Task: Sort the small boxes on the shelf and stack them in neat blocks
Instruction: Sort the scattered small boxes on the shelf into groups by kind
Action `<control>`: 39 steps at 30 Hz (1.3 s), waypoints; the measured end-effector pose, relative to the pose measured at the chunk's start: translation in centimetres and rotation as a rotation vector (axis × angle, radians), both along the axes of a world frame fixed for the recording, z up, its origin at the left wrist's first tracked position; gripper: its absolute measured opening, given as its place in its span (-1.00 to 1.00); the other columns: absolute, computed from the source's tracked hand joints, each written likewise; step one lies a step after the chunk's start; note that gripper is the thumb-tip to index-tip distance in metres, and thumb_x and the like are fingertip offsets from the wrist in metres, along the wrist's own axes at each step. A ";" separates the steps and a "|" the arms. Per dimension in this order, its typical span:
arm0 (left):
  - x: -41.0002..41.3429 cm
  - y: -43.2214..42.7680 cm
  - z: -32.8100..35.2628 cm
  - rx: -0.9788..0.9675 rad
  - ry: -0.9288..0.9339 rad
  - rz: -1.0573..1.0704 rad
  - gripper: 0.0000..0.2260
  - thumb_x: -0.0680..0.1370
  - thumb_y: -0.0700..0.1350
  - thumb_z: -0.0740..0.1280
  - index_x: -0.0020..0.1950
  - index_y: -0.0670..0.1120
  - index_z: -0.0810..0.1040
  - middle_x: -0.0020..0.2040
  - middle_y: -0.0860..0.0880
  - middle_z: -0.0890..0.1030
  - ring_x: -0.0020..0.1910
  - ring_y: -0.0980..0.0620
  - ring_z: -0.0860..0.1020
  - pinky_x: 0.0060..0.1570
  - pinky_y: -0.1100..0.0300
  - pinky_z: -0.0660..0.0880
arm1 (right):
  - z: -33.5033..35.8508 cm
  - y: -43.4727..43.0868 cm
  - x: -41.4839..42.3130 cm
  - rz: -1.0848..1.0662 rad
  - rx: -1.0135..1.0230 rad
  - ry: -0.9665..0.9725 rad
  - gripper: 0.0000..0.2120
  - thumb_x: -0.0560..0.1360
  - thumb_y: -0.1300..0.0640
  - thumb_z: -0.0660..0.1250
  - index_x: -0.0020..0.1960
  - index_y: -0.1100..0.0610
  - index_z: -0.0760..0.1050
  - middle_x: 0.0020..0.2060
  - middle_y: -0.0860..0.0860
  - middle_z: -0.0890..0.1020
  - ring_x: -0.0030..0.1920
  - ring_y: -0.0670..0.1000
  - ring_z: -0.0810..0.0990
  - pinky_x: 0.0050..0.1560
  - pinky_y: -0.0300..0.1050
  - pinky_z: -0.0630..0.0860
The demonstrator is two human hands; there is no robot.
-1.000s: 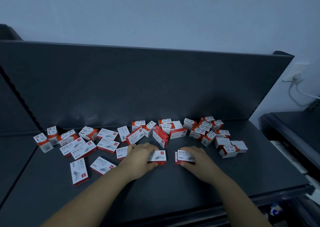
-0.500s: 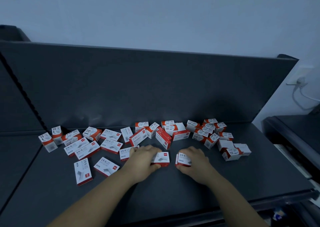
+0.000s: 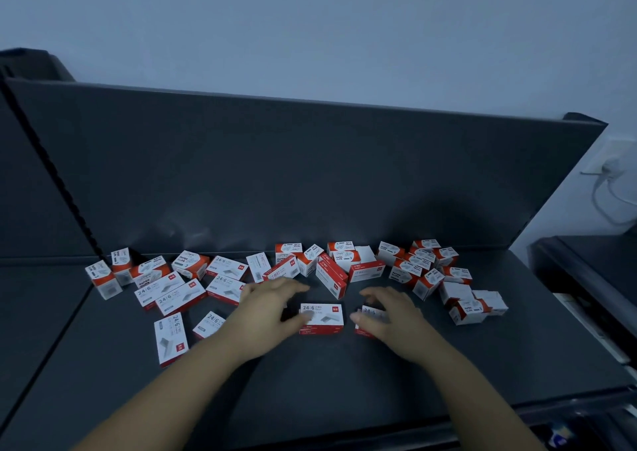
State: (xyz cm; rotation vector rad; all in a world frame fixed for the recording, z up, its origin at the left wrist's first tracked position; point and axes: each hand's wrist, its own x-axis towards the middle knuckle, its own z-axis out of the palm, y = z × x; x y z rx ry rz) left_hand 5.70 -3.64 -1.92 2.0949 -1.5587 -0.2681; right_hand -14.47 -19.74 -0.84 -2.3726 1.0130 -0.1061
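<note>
Many small red-and-white boxes lie scattered along the back of the dark shelf (image 3: 310, 381). Flat staple boxes marked 24/6 (image 3: 225, 269) lie mostly on the left, and smaller paper-clip boxes (image 3: 418, 261) are heaped on the right. One staple box (image 3: 322, 318) lies flat in the middle front. My left hand (image 3: 272, 309) is beside it with fingers spread, its thumb touching the box's left end. My right hand (image 3: 391, 316) arches over a second staple box (image 3: 370, 312) with fingers stretched out, and hides most of it.
The shelf's upright back panel (image 3: 310, 174) rises just behind the boxes. Two loose staple boxes (image 3: 170, 338) lie at the front left. A second dark shelf (image 3: 593, 278) stands to the right, and a cable hangs from a wall socket (image 3: 610, 169).
Both hands gripped their boxes before. Now the left hand's fingers have spread and drawn left, baring its box. The right hand's fingers have also lifted and straightened.
</note>
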 end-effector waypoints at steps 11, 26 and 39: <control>2.6 3.7 -0.8 0.176 -0.067 0.129 -0.58 0.54 0.08 0.31 0.39 0.19 0.37 0.35 0.20 0.37 0.37 0.13 0.29 0.35 0.07 0.15 | -0.2 3.8 4.3 0.264 -0.268 0.026 -0.54 0.55 -0.16 0.26 0.42 -0.12 0.33 0.33 -0.19 0.40 0.35 -0.10 0.30 0.32 -0.02 0.15; 2.8 2.7 -2.2 0.120 -0.138 0.220 -0.65 0.58 0.02 0.27 0.36 0.20 0.38 0.32 0.21 0.42 0.33 0.10 0.29 0.12 0.14 0.06 | -0.4 3.0 4.0 0.183 -0.318 0.223 -0.51 0.57 -0.04 0.29 0.44 -0.11 0.21 0.30 -0.11 0.45 0.32 -0.03 0.37 0.42 0.09 0.11; 2.7 1.6 -2.0 0.125 -0.050 0.139 -0.64 0.54 0.02 0.33 0.32 0.21 0.40 0.29 0.24 0.43 0.29 0.14 0.36 0.11 0.14 0.12 | 0.8 2.4 6.7 -0.118 -0.321 0.092 -0.76 0.57 -0.17 0.23 0.06 -0.02 0.35 0.01 -0.08 0.59 0.08 -0.05 0.56 0.28 0.06 0.32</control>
